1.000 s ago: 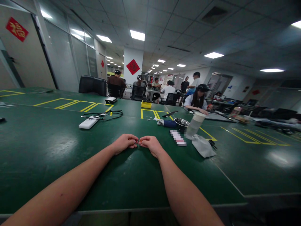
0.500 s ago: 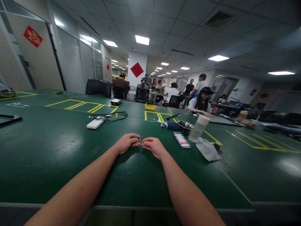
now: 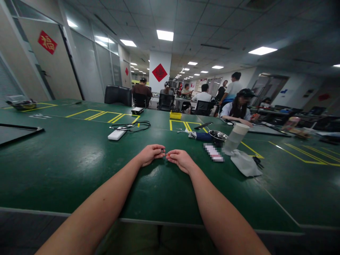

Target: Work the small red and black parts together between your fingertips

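Over the green table [image 3: 87,180], my left hand [image 3: 151,154] pinches a tiny dark or metallic piece [image 3: 162,151] between thumb and fingertips. My right hand [image 3: 181,160] faces it with fingers closed on a tiny orange-red piece [image 3: 168,154]. The fingertips of both hands are almost touching, with a narrow gap between them. Both pieces are too small to make out in detail.
A white power bank [image 3: 117,134] with black cables lies ahead on the left. To the right are a metal bowl [image 3: 218,137], a translucent bottle [image 3: 235,139], a grey pouch [image 3: 245,163] and a blurred card [image 3: 213,152]. A person [image 3: 239,108] sits beyond.
The view has shifted, so the table and its objects sit differently in the frame. Both hands keep their closed grips, fingertips still close together.
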`<state>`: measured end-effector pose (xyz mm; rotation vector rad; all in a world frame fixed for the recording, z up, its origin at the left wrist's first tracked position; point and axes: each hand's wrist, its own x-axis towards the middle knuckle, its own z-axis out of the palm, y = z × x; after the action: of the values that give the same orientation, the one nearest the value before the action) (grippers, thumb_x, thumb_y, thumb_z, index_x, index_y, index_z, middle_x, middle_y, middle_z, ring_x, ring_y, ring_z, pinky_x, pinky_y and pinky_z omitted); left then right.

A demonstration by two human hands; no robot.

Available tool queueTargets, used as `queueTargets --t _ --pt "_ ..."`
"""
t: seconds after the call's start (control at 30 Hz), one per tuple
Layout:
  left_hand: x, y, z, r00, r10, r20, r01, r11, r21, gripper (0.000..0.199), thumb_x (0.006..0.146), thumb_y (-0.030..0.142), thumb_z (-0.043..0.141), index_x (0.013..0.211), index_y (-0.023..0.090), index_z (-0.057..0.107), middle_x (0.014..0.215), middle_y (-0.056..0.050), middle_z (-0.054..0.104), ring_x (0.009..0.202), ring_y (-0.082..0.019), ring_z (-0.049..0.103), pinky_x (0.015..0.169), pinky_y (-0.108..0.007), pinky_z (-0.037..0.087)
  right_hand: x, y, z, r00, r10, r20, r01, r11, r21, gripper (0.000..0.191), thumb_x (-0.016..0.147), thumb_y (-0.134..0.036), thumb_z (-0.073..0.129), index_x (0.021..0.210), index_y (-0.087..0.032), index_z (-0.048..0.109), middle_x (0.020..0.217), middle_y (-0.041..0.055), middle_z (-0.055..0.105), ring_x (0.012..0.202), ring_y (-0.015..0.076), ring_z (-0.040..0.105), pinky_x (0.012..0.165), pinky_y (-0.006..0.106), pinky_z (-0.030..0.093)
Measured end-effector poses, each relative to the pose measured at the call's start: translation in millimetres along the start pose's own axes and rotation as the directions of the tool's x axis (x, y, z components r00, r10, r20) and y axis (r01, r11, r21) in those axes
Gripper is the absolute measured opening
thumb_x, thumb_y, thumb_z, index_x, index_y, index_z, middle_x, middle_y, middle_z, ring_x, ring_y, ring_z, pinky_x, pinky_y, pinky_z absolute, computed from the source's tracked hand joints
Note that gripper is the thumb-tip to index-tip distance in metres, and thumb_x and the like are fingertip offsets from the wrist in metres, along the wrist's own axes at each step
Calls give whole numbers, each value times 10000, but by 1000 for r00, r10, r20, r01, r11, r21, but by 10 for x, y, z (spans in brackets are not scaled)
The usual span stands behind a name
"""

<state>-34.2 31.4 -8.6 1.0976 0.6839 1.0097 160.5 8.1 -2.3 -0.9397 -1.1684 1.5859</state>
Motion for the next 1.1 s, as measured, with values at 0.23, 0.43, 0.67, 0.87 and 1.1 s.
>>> queueTargets --t 0.23,0.43,0.67,0.87,1.1 --pt "-48 22 29 998 -26 63 17 990 140 221 781 56 585 995 107 568 912 -85 646 784 -120 658 793 -261 526 -3 5 16 1000 8 9 -8 999 -42 102 700 -71 662 797 -101 650 782 89 694 751 166 685 742 269 556" --pt "-27 15 56 997 -54 51 39 965 259 269 795 77 567 1059 122 588 931 -90 679 792 -123 655 806 -283 512 14 -1 17 1000 30 0 -30 999 -38 95 728 -47 634 808 -94 656 790 99 697 736 155 686 732 260 566" --pt "-17 17 40 995 -71 73 48 959 280 245 783 52 553 1006 115 633 934 -84 683 801 -119 646 848 -285 490 30 -9 8 999 41 26 -40 998 -45 72 796 -118 610 807 -87 675 811 120 702 758 161 685 701 241 567" --pt "-20 14 36 1000 -21 2 19 949 314 316 793 79 563 1104 118 601 889 -68 685 700 -95 634 772 -265 512 21 -24 9 999 40 23 -39 999 -24 107 826 -138 577 812 -80 665 787 119 702 704 147 683 669 233 565" --pt "-57 73 87 996 -75 -51 86 959 271 256 779 32 545 1003 100 648 898 -84 690 739 -110 651 811 -266 511 32 -48 14 997 70 -9 -70 996 54 304 909 -296 485 813 -59 650 800 149 698 724 168 692 649 236 562"
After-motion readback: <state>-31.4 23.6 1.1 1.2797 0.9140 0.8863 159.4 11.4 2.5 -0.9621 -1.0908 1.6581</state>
